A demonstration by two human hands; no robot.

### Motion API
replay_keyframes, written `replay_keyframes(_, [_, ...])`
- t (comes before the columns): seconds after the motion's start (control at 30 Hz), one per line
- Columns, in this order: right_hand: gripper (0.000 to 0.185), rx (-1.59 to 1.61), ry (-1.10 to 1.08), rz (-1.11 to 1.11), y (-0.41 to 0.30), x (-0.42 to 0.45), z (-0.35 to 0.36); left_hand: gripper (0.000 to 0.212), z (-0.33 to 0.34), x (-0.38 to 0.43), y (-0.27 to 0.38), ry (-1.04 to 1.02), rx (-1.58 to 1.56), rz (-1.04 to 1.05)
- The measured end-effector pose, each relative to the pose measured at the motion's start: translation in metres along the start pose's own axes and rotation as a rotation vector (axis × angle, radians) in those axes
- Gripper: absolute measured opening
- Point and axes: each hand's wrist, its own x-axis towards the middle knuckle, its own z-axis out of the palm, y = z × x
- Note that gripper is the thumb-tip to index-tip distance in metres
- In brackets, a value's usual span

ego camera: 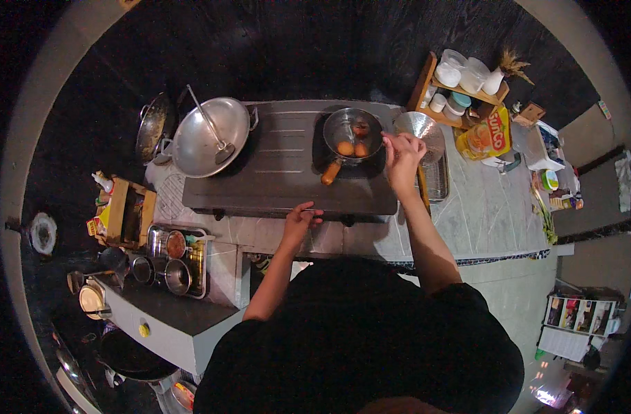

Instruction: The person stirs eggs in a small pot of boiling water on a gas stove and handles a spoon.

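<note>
My right hand (403, 152) is over the right side of the stove, its thumb and index finger close together by the rim of a small saucepan (352, 115). Whether anything is pinched in those fingertips I cannot tell. Inside the pan lie brown eggs (345, 149), two close together near the handle and another, darker round shape (361, 129) farther back. The pan's wooden handle (331, 172) points toward me. My left hand (301, 221), fingers loosely bent and apart with nothing visible in them, hovers at the front edge of the dark gas stove (274, 189).
A metal wok (201, 139) with a long-handled spatula (212, 127) sits on the left burner. Right of the stove are a perforated metal strainer (424, 127), a wire rack (439, 181) and an oil pouch (483, 137). A tray (207, 264) holding metal cups stands at left.
</note>
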Motion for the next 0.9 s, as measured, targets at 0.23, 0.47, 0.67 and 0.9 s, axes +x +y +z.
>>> replay_keyframes(0.23, [0.01,0.071,-0.039,0.038,0.003,-0.002,-0.02,0.033,-0.009,-0.007,-0.002,0.027,-0.023,0.006])
replay_keyframes(0.47, [0.01,0.057,-0.113,0.033,-0.001,-0.011,-0.012,0.033,-0.009,-0.009,-0.002,0.045,-0.024,-0.009])
replay_keyframes(0.67, [0.012,0.101,-0.059,0.034,0.0,-0.005,-0.003,0.035,-0.005,-0.011,0.003,0.028,0.004,0.015])
replay_keyframes(0.9, [0.015,-0.047,0.052,0.079,0.013,0.0,-0.006,0.03,-0.005,-0.013,0.003,0.058,-0.002,0.023])
